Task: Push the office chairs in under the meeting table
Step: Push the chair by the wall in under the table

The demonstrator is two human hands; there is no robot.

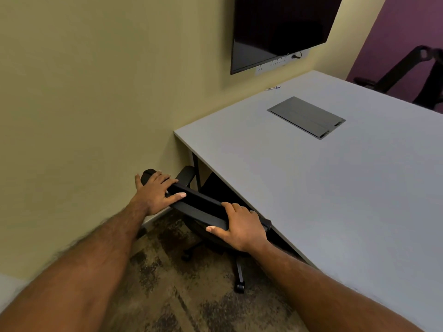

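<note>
A black office chair (201,207) stands at the near left corner of the grey meeting table (335,188), its seat mostly hidden under the tabletop. Both of my hands are on the top edge of its backrest. My left hand (155,195) holds the left end, fingers lying over the top and thumb on the near side. My right hand (239,226) grips the right end, fingers curled over the top and thumb against the near face. The chair's wheeled base (238,274) shows on the carpet below.
A yellow wall (96,104) runs close along the chair's left side. A dark screen (280,29) hangs on the wall above the table's far end. A grey cable hatch (306,117) is set in the tabletop. Another black chair (412,73) stands at the far right.
</note>
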